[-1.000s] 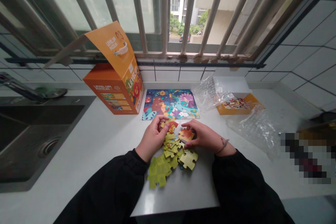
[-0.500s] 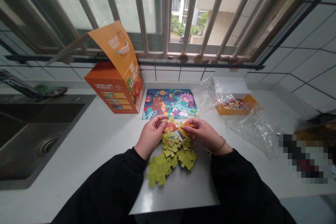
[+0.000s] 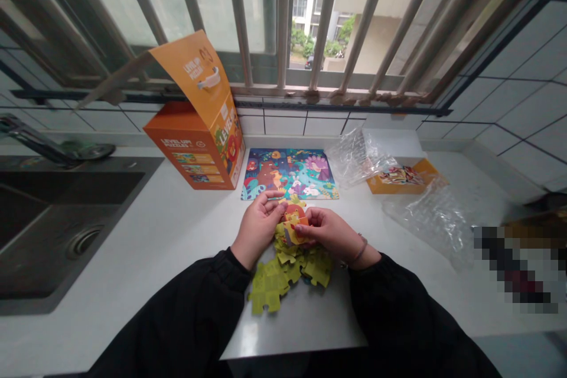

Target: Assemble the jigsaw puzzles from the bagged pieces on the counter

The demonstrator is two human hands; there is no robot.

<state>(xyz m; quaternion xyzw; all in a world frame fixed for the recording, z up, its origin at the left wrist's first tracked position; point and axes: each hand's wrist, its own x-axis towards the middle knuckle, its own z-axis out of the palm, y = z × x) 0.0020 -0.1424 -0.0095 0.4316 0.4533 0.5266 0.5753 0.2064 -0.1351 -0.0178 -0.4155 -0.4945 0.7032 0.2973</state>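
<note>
My left hand (image 3: 259, 225) pinches a red-orange puzzle piece (image 3: 292, 212) with a yellow animal on it. In my right hand (image 3: 332, 233) is a yellow and orange puzzle piece (image 3: 291, 233), brought against the lower edge of the first one. Beneath both hands lies a loose heap of green-backed puzzle pieces (image 3: 269, 284) on the white counter. Just beyond my fingers a colourful animal picture sheet (image 3: 287, 172) lies flat.
An open orange box (image 3: 195, 150) stands at the back left, with a sink (image 3: 75, 236) farther left. At the right are an orange tray (image 3: 394, 186) holding pieces, and crumpled clear plastic (image 3: 436, 218). Window bars rise behind.
My right hand has moved left with its piece, which now meets the piece in my left hand. Earlier the two pieces were apart.
</note>
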